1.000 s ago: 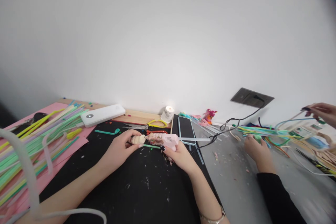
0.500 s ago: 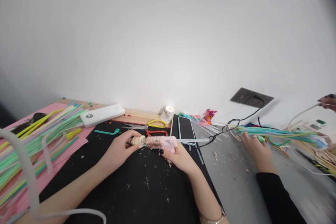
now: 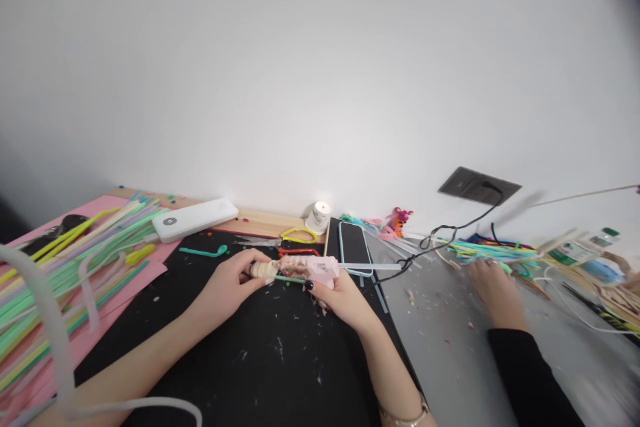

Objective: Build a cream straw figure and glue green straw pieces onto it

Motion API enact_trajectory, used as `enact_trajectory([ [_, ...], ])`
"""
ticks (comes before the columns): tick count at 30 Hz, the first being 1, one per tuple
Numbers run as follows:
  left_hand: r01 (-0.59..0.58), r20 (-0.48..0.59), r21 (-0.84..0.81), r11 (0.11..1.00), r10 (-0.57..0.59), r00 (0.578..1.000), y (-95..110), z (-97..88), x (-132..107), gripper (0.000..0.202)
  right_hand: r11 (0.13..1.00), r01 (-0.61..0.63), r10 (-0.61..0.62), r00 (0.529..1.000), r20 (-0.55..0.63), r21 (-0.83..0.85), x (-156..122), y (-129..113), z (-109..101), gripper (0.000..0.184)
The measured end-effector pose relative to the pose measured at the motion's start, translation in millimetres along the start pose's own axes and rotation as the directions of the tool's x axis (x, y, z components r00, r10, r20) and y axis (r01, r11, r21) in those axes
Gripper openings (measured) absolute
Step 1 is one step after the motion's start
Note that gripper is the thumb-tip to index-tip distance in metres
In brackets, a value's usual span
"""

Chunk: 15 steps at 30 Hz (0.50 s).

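Note:
My left hand [image 3: 235, 277] is closed on a small cream-coloured coiled piece [image 3: 263, 270], which looks like wound pipe cleaner. Around a pink hot glue gun [image 3: 323, 269] my right hand [image 3: 343, 300] is wrapped, thumb on its near side. The gun's front is crusted with residue and points left, almost at the coil; whether they touch I cannot tell. A translucent glue stick [image 3: 370, 267] sticks out of its back. Just below the gun runs a thin green stem [image 3: 289, 278]. Scissors with yellow handles [image 3: 300, 235] and a red-handled pair [image 3: 295, 253] lie behind.
Coloured pipe cleaners [image 3: 65, 280] cover pink paper at left, beside a white power bank [image 3: 196, 219]. A paper cup [image 3: 319, 218] and a phone [image 3: 356, 248] stand and lie behind. At right, a co-worker's hand [image 3: 495, 290] rests by more pipe cleaners; a black cord [image 3: 440, 243] crosses there.
The green stem beneath the glue gun now shows more. My hands have barely moved. At right, the co-worker's hand has shifted slightly, and the other hand at the far edge has left view.

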<state>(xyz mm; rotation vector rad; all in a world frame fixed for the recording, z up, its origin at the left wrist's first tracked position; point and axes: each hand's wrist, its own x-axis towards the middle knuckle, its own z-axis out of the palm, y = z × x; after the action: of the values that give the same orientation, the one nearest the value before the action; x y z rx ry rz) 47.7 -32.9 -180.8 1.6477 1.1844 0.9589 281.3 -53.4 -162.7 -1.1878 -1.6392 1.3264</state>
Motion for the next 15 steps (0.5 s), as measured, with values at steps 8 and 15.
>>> enact_trajectory([
  [8,0.017,-0.028,-0.005,1.0,-0.017,0.999,1.9,-0.1,-0.4,0.022,0.999,-0.019,0.021,0.999,0.046,-0.041,-1.8,0.3,-2.0,0.025],
  [15,0.011,-0.036,-0.021,1.0,-0.012,0.999,1.0,0.3,0.6,0.024,1.0,0.0,0.0,1.0,-0.017,-0.02,0.1,4.8,-2.6,0.027],
])
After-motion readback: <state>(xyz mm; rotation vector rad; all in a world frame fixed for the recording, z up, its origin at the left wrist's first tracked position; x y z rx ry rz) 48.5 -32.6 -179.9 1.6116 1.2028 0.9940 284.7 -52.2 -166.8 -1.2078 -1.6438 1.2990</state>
